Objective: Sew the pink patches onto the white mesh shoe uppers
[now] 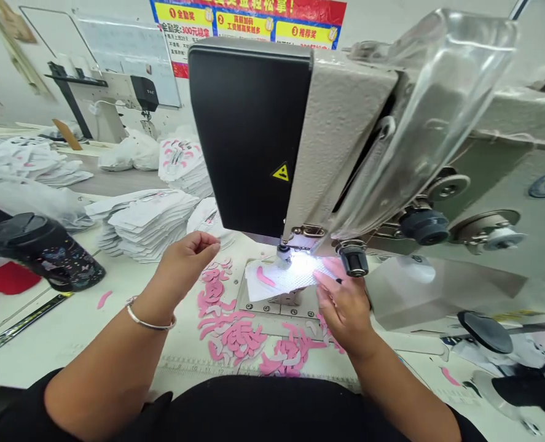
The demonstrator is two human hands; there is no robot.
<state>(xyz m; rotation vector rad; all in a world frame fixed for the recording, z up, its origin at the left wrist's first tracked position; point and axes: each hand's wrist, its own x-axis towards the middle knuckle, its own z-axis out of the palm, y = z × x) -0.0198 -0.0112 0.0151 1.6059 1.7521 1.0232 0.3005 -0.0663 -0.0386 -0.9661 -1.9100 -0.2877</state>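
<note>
Under the lit needle of the sewing machine [283, 253] lies a white perforated fabric piece [258, 288] with a curved pink patch [265, 276] on its left part. My right hand [346, 304] grips the right side of this piece, thumb and fingers at its edge. My left hand [192, 255] is raised to the left of the needle, apart from the fabric, with thumb and fingertips pinched together. Whatever it may hold is too small to make out. Many loose curved pink patches [239, 337] lie on the table in front of the machine's plate.
Stacked white fabric pieces [147, 221] stand at the left, behind a black patterned tumbler [46, 252]. The machine head [254, 141] overhangs the work area. A ruler strip [198, 369] runs along the near edge. A second sewing machine [110, 101] stands at the back left.
</note>
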